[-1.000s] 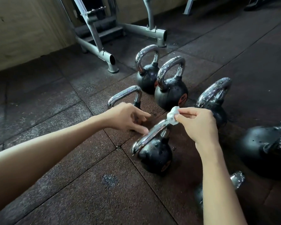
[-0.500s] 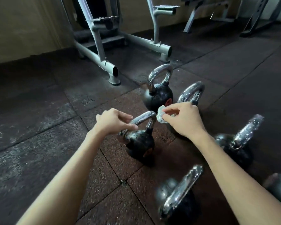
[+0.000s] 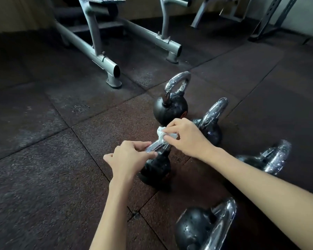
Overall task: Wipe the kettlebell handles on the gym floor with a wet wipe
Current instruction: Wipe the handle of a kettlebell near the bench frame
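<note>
Left hand (image 3: 128,157): seen bare; fingers are noted as slender, knuckles lightly marked.
Right hand (image 3: 188,137): seen bare; the back is shown smooth, with knuckles faintly ridged.
Left forearm (image 3: 112,213): uncovered as far as the bottom edge; outline is recorded as slim.
Right forearm (image 3: 260,179): uncovered as far as the right edge; slim.
Sleeves: cannot be told; upper arms are cut off.

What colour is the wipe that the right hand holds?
White: the wipe shows best in the head view.
</note>
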### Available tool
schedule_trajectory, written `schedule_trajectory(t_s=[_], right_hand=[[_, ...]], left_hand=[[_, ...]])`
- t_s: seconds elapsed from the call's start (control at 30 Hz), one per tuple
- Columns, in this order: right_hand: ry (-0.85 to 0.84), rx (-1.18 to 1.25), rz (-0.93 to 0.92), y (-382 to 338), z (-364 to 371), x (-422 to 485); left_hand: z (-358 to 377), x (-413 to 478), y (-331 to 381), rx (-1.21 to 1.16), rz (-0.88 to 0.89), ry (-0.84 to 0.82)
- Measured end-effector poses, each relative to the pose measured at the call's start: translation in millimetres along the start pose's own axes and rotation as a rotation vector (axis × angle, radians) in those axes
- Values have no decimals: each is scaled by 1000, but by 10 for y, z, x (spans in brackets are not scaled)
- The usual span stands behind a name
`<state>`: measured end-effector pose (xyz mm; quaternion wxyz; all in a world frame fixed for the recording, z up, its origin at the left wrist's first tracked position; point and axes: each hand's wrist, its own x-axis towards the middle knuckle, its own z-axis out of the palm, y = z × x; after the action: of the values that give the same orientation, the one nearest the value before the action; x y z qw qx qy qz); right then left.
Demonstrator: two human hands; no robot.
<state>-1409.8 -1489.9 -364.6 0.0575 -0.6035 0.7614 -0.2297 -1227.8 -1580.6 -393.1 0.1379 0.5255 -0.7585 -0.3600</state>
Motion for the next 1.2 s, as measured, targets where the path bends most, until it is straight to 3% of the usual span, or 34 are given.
schedule_trajectory(t_s=[0.1,0.17,0.33,0.5,0.63,0.7,0.8,0.97,1.1,1.2], right_hand=[[-67,-86,-247,-47,57,-80],[-95,-66,-291,12,67,-69],[23,45,-128,267,11,104],[69,85,-227,36,279,-53],[209,123,-15,301,216,51],[183,137,2,313,191,76],[146,156,-144,154,247,-9],[194,302,65,404,243,21],[126,304,23,404,239,-9],[153,389,119,489,227,1]], left_hand=[[-13,-17,-6,5,-7,8],[-38,-53,-4,36,-3,18],[-61,-98,19,49,-4,39],[-32,-76,55,16,-27,49],[18,-99,32,5,-21,75],[17,-92,63,102,14,93],[-49,-44,136,299,92,91],[-62,114,377,419,229,9],[-17,203,424,379,258,-54],[-16,167,386,457,301,-41]])
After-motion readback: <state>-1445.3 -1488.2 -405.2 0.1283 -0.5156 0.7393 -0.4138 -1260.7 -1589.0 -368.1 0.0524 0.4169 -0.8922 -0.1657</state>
